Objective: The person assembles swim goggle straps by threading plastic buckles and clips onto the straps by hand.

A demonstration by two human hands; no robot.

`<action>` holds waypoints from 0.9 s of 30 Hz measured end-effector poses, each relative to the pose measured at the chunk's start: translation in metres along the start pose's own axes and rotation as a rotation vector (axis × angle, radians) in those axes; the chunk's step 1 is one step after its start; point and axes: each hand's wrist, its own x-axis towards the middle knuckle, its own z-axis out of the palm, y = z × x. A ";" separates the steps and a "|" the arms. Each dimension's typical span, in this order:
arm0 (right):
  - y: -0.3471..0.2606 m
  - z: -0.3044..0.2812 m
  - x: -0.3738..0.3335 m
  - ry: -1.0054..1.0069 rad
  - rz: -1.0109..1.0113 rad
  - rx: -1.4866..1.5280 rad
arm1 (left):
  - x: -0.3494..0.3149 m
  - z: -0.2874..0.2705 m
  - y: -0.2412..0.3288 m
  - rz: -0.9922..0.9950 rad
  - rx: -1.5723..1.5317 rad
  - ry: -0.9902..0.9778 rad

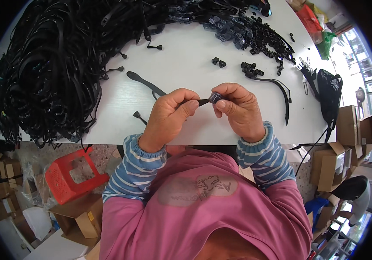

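Note:
Between finger and thumb, my left hand pinches a flat black strap. Its rounded end sticks out beyond the knuckles, and its tip points right. At that tip my right hand grips a small dark, see-through plastic piece; strap and piece meet there, but I cannot tell how far one sits in the other. A thin black cord with a small block end shows beside my left wrist. Right of my hands, another black strap lies curved on the white table.
A big heap of black straps covers the table's left side. Dark see-through pieces and small black parts are piled at the far right. A black mesh bag hangs by the right edge. A red stool and cardboard boxes occupy the floor.

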 end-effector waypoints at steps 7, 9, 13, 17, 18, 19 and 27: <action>0.002 0.020 0.006 0.078 0.007 0.044 | -0.001 -0.010 -0.002 0.004 -0.091 -0.010; 0.002 0.025 0.009 0.089 0.017 0.069 | -0.001 -0.011 -0.003 -0.022 -0.151 0.012; 0.005 0.027 0.013 0.065 -0.001 0.117 | 0.000 -0.015 0.002 -0.089 -0.196 0.046; 0.007 0.029 0.014 0.106 -0.077 0.078 | 0.001 -0.015 0.003 -0.090 -0.237 0.037; 0.007 0.029 0.014 0.115 -0.083 0.071 | 0.000 -0.015 0.003 -0.097 -0.241 0.050; 0.007 0.029 0.014 0.122 -0.068 0.101 | -0.001 -0.015 0.002 -0.102 -0.246 0.062; 0.005 0.022 0.011 0.063 -0.065 0.171 | -0.002 -0.010 0.002 -0.075 -0.295 0.065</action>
